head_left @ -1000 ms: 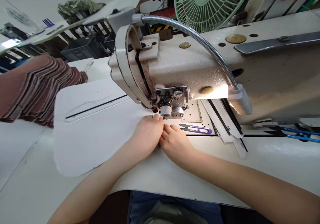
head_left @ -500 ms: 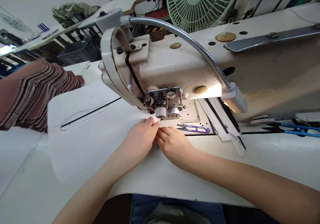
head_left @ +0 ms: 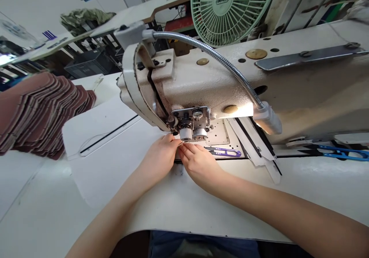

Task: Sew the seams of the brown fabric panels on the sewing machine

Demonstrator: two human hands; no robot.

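Observation:
Below the head of a sewing machine (head_left: 187, 85), my two hands meet fingertip to fingertip, close to the needle area. My left hand (head_left: 161, 156) is closed, thumb and fingers pinched together near the edge of a large white sheet (head_left: 106, 169). My right hand (head_left: 198, 164) is closed too, its fingers curled against the left fingertips. Whatever lies between the fingers is hidden. The sheet spreads left under my left forearm and carries a black strip (head_left: 109, 134) with loose thread. Purple thread snips (head_left: 225, 151) lie just right of my right hand.
White and black strips (head_left: 253, 143) lie under the machine arm. Blue-handled scissors (head_left: 337, 151) are at far right. A stack of reddish-brown pieces (head_left: 37, 116) stands at left. A bendable lamp (head_left: 268, 118) hangs over the bed, and a green fan (head_left: 230, 12) stands behind.
The white sheet has turned slightly and shifted right at its left end. My hands stay together by the needle area, the left slightly further left. The view has tilted a little.

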